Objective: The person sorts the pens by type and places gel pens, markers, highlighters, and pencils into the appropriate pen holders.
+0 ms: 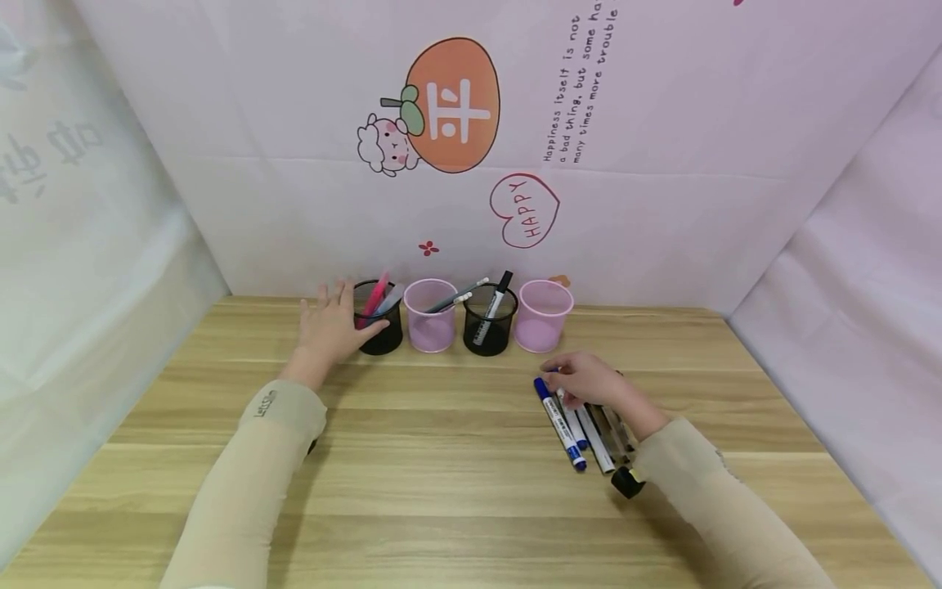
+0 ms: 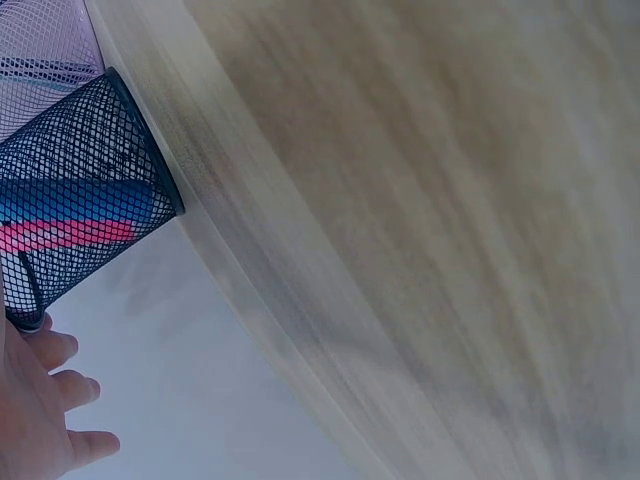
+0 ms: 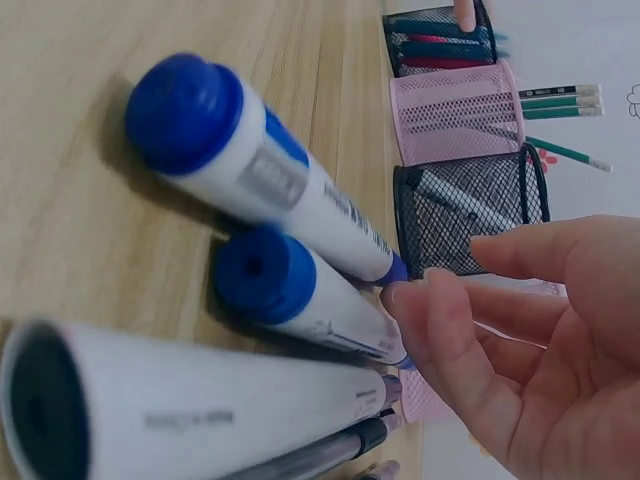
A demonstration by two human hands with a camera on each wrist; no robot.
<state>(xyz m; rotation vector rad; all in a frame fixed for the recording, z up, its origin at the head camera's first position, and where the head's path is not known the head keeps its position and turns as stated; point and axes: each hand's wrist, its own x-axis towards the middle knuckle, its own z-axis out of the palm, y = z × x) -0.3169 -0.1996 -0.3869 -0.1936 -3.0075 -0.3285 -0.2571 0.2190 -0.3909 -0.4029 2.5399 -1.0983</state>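
your left hand rests open against the black mesh cup, gripping nothing, while your right hand hovers loosely curled, empty, over the blue-capped markers.

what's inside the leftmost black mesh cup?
In the black mesh cup, beside the left hand, a pink pen and bluish pens show through the mesh. Their lower ends and exact count can't be seen.
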